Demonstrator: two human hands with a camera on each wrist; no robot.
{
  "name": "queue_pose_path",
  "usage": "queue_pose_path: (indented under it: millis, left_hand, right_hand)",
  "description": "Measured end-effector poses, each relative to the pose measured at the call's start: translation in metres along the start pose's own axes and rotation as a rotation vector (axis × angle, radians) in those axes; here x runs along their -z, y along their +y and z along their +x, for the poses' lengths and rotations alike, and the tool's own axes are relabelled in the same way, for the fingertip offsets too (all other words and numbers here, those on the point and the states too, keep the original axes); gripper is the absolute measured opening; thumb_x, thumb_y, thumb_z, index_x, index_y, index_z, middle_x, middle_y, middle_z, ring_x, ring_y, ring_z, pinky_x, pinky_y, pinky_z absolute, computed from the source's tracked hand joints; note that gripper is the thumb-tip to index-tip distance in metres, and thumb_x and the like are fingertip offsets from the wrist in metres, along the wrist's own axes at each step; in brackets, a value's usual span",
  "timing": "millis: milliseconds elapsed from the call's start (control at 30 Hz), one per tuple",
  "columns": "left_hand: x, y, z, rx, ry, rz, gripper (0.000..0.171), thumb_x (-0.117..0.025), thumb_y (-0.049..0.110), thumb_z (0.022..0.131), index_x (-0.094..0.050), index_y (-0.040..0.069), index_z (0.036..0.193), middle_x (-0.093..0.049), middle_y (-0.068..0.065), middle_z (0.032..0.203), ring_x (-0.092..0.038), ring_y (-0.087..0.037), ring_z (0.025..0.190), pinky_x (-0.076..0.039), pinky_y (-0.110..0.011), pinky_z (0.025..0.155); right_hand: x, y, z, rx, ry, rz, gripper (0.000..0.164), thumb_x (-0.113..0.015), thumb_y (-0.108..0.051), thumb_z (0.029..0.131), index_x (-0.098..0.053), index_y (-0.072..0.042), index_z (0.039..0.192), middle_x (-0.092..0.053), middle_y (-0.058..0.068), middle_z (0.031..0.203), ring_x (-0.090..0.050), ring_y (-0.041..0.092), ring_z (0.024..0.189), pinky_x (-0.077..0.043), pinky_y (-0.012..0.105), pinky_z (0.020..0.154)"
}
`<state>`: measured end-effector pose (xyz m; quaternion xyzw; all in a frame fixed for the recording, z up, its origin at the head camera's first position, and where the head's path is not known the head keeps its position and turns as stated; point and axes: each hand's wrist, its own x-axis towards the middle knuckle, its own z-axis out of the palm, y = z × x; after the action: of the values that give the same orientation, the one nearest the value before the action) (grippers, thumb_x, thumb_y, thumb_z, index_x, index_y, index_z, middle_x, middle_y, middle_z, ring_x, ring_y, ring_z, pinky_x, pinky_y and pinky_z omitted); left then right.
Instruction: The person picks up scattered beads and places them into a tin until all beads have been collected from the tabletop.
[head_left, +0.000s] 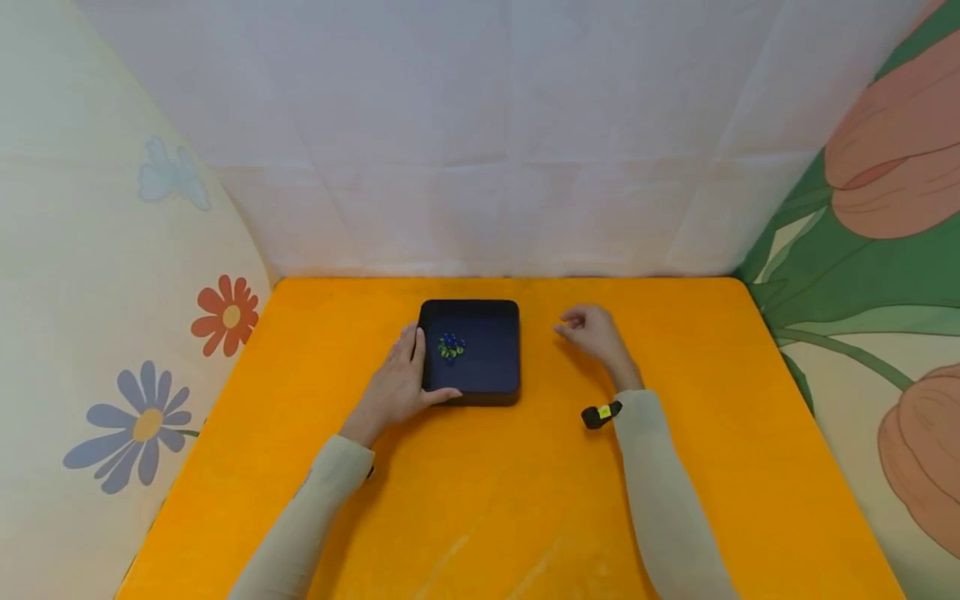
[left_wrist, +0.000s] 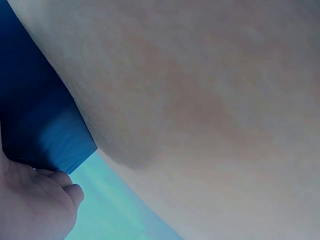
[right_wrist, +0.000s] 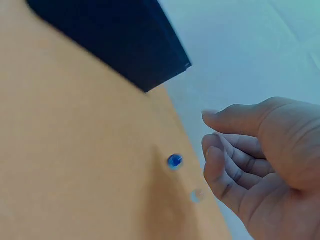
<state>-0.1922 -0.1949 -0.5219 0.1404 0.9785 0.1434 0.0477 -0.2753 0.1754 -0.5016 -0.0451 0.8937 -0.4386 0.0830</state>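
A square dark box (head_left: pixel 487 396) without a lid stands on the table, with several small blue and green beads (head_left: pixel 452 347) lying in its left part. My left hand (head_left: pixel 393 379) rests against its near left corner, fingers straight along the left wall and thumb stretched along the front rim. To the right of the box, my right hand (head_left: pixel 592 332) hovers over the table with loosely bent fingers, thumb apart from the index finger and nothing between them. Beside those fingers, the right wrist view has a blue bead (right_wrist: pixel 175 161) and a clear bead (right_wrist: pixel 197 195) on the table.
An orange cloth (head_left: pixel 480 492) covers the table. White fabric (head_left: pixel 480 142) hangs along its back edge, and flower-printed panels rise at the left and right sides. A black wrist camera (head_left: pixel 597 416) is strapped at the right sleeve's cuff.
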Motion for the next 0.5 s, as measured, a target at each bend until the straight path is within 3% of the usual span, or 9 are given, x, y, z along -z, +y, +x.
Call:
queue_pose_path:
  millis: [233, 500]
  left_hand:
    - [-0.001, -0.001, 0.0, 0.001, 0.001, 0.011, 0.134, -0.055, 0.09, 0.083, 0.0, 0.0, 0.168, 0.004, -0.022, 0.177, -0.007, -0.041, 0.166, -0.024, -0.056, 0.132]
    - [0.0, -0.001, 0.001, 0.004, -0.004, 0.018, 0.136, -0.054, 0.091, 0.083, 0.001, 0.0, 0.167, 0.005, -0.022, 0.177, -0.007, -0.041, 0.166, -0.025, -0.057, 0.132]
  right_hand:
    - [-0.007, 0.014, -0.001, -0.042, 0.001, -0.003, 0.037, -0.072, -0.022, 0.101, -0.072, 0.004, 0.127, -0.073, 0.023, 0.117, -0.069, 0.033, 0.104, -0.059, 0.047, 0.094]
    - [-0.012, 0.022, -0.002, -0.013, 0.039, -0.039, 0.033, -0.072, -0.022, 0.1, -0.074, 0.004, 0.122, -0.074, 0.02, 0.106, -0.065, 0.026, 0.088, -0.056, 0.036, 0.08]
